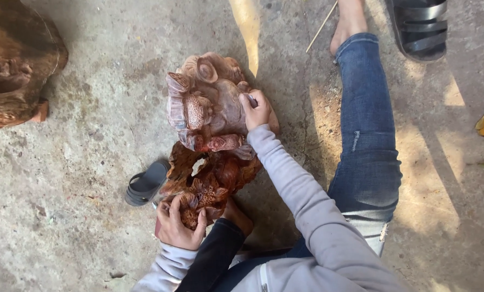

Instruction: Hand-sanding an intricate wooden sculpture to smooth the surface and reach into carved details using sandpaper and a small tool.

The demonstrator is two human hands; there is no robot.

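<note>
Head: 2 hands, left hand (pixel 178 226) & right hand (pixel 257 110), on 1 carving (pixel 209 135).

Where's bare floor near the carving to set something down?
Open concrete floor lies left of the red wood carving, bordered by the second carving top left and the dark sandal below. Crowded: the right side, with the right hand, sleeve and jeans leg; the base, where the left hand grips.
</note>
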